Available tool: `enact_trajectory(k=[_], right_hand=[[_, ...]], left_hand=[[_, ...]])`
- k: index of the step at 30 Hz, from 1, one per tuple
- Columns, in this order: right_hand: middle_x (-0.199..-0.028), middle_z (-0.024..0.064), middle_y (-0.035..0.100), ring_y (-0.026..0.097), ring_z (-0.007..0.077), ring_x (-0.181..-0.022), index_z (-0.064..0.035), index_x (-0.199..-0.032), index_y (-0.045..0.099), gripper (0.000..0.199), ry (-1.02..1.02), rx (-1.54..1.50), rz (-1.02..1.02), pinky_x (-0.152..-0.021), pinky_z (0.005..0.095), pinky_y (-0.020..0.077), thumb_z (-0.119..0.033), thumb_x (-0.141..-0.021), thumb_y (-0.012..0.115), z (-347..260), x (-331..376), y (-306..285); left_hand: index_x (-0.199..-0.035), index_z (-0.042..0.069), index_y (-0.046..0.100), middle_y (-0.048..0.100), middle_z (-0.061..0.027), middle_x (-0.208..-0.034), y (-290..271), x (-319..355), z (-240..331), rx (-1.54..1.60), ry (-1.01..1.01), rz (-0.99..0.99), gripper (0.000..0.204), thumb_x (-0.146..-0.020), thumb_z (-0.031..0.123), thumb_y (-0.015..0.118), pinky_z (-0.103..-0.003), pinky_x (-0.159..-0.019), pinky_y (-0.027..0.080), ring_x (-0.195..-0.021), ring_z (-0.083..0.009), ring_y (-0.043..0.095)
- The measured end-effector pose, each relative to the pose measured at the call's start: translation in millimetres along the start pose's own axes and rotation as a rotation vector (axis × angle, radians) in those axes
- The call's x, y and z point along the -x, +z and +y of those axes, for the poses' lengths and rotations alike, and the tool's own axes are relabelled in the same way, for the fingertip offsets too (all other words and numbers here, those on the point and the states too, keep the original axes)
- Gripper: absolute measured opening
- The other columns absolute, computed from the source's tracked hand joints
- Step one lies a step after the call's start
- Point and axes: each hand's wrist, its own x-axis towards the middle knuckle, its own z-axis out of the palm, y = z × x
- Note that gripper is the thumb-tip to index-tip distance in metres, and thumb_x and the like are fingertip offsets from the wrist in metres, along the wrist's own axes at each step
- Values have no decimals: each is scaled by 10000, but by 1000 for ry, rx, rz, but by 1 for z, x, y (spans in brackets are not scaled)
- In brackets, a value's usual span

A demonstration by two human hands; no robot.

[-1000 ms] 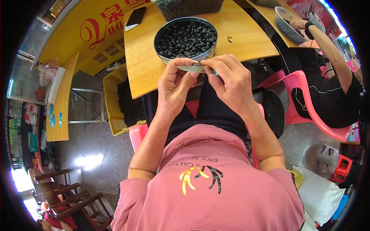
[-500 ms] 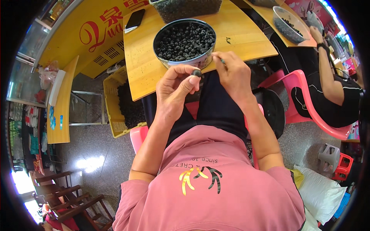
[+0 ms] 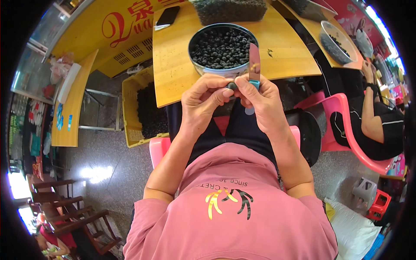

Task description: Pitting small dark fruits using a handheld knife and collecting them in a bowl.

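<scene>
The left hand [image 3: 203, 102] pinches a small dark nut [image 3: 231, 86] between thumb and fingertips, just below the rim of the round metal bowl [image 3: 222, 71] of dark nuts on the wooden table [image 3: 173, 65]. The right hand [image 3: 262, 102] is closed around a small knife [image 3: 254, 60], its blade pointing up in front of the bowl, beside the nut. A yellow crate [image 3: 132, 110] sits on the floor left of the bowl.
</scene>
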Motion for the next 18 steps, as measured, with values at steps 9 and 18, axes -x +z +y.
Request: enact_trajectory(k=[9, 18], right_hand=[[-832, 47, 601, 419, 28, -615, -15, -1150, 573, 227, -125, 252, 79, -540, 174, 346, -172, -989, 538, -6, -9, -22], [-840, 27, 604, 432, 24, -601, 11, -1138, 591, 249, -159, 366, 134, -523, 179, 339, -175, -994, 511, -21, -20, -48]], left_hand=[[-988, 4, 659, 647, -16, -881, -93, -17, 50, -702, 185, 397, 120, -869, 0, 675, -213, -726, 493, -807, -72, 601], [-893, 7, 662, 633, -156, -977, -45, -37, 116, -1731, 243, -626, 132, -794, 92, 640, -391, -727, 536, -910, -314, 632]])
